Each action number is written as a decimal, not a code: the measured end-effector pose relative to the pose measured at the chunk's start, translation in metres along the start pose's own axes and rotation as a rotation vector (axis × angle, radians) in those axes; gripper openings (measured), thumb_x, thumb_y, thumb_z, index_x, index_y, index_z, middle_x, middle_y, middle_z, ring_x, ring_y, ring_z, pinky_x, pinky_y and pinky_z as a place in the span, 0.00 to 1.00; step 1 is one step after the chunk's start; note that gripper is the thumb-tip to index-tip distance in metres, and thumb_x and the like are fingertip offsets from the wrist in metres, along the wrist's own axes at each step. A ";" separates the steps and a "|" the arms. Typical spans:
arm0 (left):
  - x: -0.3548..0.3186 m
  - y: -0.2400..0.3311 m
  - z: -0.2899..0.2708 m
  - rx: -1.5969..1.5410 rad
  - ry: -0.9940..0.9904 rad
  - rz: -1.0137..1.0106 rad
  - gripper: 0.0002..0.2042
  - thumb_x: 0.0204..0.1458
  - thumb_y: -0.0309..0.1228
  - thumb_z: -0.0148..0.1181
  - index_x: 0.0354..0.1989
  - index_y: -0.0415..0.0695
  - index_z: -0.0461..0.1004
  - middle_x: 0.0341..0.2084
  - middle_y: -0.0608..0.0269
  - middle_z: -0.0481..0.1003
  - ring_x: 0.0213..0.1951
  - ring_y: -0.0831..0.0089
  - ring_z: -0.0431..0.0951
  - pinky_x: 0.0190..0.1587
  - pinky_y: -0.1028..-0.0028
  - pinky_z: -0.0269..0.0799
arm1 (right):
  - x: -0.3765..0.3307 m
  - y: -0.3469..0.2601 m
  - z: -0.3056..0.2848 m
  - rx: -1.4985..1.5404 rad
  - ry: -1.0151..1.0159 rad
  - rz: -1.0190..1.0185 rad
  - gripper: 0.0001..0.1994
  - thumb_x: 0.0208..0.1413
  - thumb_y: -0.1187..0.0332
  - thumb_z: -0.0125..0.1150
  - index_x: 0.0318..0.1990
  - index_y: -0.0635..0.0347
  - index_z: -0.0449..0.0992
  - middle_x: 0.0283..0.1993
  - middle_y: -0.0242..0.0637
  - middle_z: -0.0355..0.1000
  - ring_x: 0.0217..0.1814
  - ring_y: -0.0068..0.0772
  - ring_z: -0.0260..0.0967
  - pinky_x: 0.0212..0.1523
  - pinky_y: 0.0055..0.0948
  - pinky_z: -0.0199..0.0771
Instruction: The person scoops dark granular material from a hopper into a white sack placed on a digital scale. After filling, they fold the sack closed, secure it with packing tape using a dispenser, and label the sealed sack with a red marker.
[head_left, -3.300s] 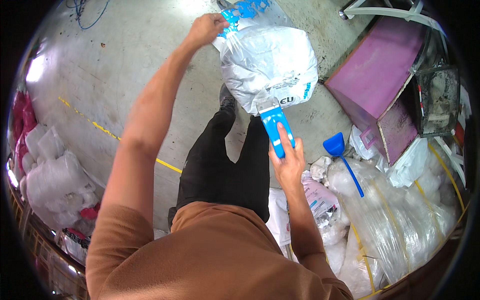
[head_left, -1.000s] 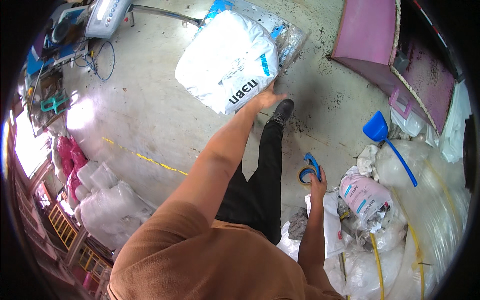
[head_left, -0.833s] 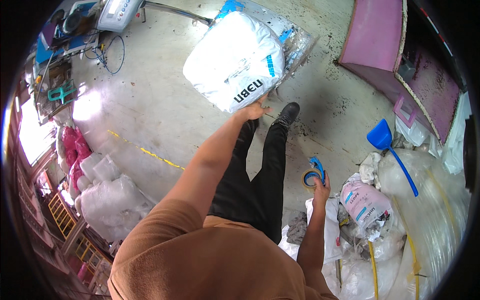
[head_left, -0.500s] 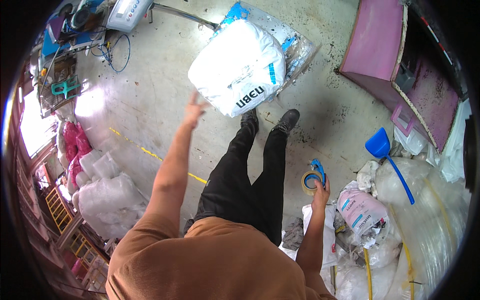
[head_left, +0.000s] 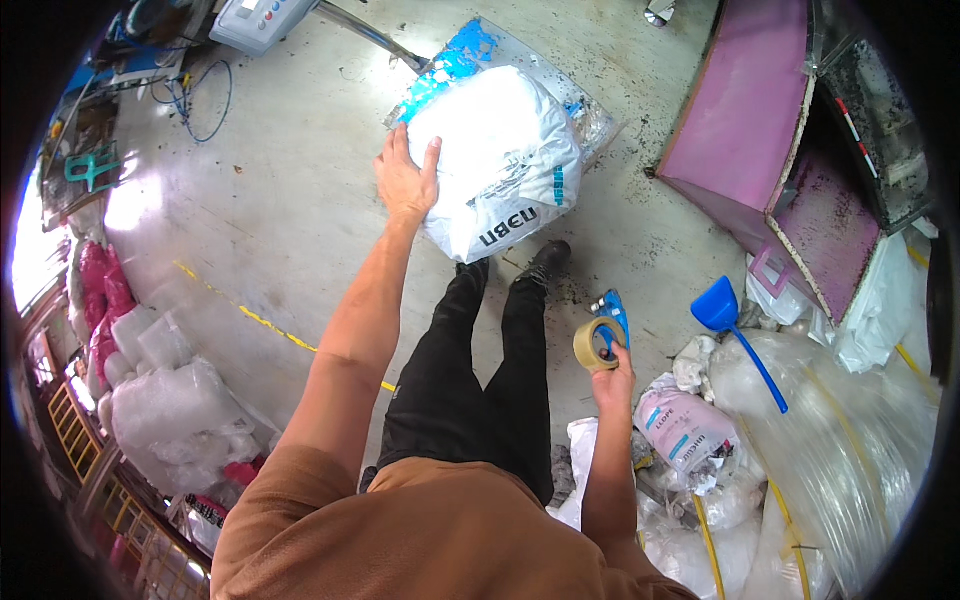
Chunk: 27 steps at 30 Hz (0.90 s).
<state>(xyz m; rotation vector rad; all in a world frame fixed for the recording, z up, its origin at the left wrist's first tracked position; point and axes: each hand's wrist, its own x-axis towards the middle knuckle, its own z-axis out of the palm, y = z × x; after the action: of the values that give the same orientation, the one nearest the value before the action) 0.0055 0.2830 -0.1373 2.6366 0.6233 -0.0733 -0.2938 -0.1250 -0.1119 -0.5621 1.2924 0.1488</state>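
Observation:
A bulging white plastic sack [head_left: 500, 150] with dark and blue print lies on a metal platform scale [head_left: 590, 100], just beyond my feet. Spread against the sack's left side is my left hand [head_left: 405, 180], its fingers apart and its palm on or very close to the plastic. Off to the right, well away from the sack, my right hand [head_left: 613, 378] is closed on a blue tape dispenser [head_left: 613, 308] carrying a roll of tan packing tape [head_left: 588, 346]. Part of its handle is hidden behind the roll and fingers.
The scale's display [head_left: 262, 22] stands at the upper left on a metal post. A pink metal bin [head_left: 735, 120] is at the right. Near it are a blue scoop [head_left: 716, 305] and several filled plastic bags [head_left: 800, 400]. Plastic-wrapped bundles [head_left: 165, 410] lie at the left.
My left hand has moved up and inward from beside the sack onto its left side. The right hand has shifted slightly left and turned the dispenser. The view has shifted a little.

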 end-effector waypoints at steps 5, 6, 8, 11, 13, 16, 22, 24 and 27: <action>0.027 -0.035 0.011 -0.226 -0.007 -0.138 0.34 0.63 0.59 0.50 0.65 0.42 0.72 0.59 0.44 0.75 0.62 0.49 0.72 0.65 0.57 0.65 | -0.035 0.006 0.086 0.129 -0.131 0.059 0.17 0.61 0.69 0.62 0.57 0.61 0.74 0.54 0.40 0.77 0.54 0.41 0.76 0.58 0.44 0.78; 0.037 -0.052 0.018 -0.329 -0.062 -0.198 0.34 0.63 0.59 0.49 0.64 0.41 0.72 0.59 0.43 0.74 0.63 0.49 0.72 0.65 0.58 0.65 | -0.039 0.009 0.099 0.152 -0.168 0.057 0.18 0.61 0.68 0.62 0.57 0.62 0.74 0.56 0.41 0.77 0.56 0.42 0.76 0.59 0.44 0.77; 0.056 -0.097 0.028 -0.533 -0.171 -0.322 0.35 0.64 0.59 0.47 0.63 0.38 0.73 0.60 0.41 0.74 0.64 0.49 0.71 0.66 0.60 0.65 | -0.045 0.014 0.116 0.183 -0.244 0.082 0.20 0.61 0.67 0.61 0.60 0.61 0.73 0.60 0.42 0.76 0.61 0.43 0.75 0.60 0.44 0.76; 0.046 -0.075 0.014 -0.308 -0.009 -0.383 0.44 0.62 0.64 0.48 0.74 0.38 0.55 0.72 0.36 0.55 0.73 0.40 0.54 0.71 0.47 0.52 | -0.070 0.011 0.130 0.162 -0.290 0.031 0.22 0.61 0.66 0.60 0.62 0.59 0.71 0.59 0.42 0.76 0.61 0.42 0.75 0.60 0.45 0.76; 0.027 -0.038 -0.003 -0.157 0.037 -0.252 0.49 0.59 0.66 0.52 0.77 0.41 0.47 0.76 0.36 0.46 0.76 0.36 0.44 0.71 0.37 0.44 | -0.081 0.004 0.124 0.166 -0.288 -0.012 0.21 0.61 0.64 0.61 0.61 0.58 0.72 0.59 0.41 0.77 0.60 0.42 0.75 0.58 0.46 0.76; -0.021 0.030 -0.036 -0.022 -0.207 0.046 0.58 0.51 0.68 0.61 0.80 0.45 0.37 0.77 0.35 0.34 0.76 0.30 0.30 0.67 0.22 0.33 | -0.082 -0.009 0.103 0.222 -0.222 -0.051 0.20 0.60 0.62 0.61 0.59 0.55 0.73 0.58 0.38 0.77 0.59 0.41 0.75 0.56 0.47 0.74; -0.054 0.104 -0.027 0.263 -0.620 0.000 0.80 0.26 0.63 0.82 0.79 0.52 0.21 0.76 0.34 0.18 0.74 0.28 0.13 0.62 0.16 0.27 | -0.056 -0.085 0.071 0.487 -0.121 -0.319 0.16 0.61 0.60 0.59 0.53 0.54 0.76 0.49 0.39 0.78 0.48 0.41 0.76 0.50 0.44 0.75; -0.050 0.117 -0.024 0.393 -0.696 -0.045 0.82 0.25 0.59 0.85 0.78 0.51 0.17 0.75 0.33 0.15 0.73 0.28 0.12 0.62 0.15 0.29 | -0.031 -0.118 0.050 0.591 -0.115 -0.332 0.16 0.62 0.60 0.57 0.53 0.57 0.75 0.49 0.42 0.77 0.47 0.41 0.77 0.48 0.42 0.79; -0.044 0.111 -0.023 0.447 -0.715 -0.105 0.85 0.23 0.57 0.87 0.76 0.49 0.14 0.73 0.32 0.12 0.73 0.28 0.12 0.63 0.16 0.31 | 0.057 -0.196 0.005 0.696 -0.065 -0.301 0.18 0.66 0.61 0.52 0.57 0.61 0.70 0.52 0.48 0.74 0.49 0.43 0.77 0.46 0.41 0.83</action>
<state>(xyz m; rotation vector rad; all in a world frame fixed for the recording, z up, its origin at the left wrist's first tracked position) 0.0133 0.1842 -0.0662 2.6903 0.5225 -1.2469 -0.1928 -0.3026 -0.1033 -0.1415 1.0898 -0.5139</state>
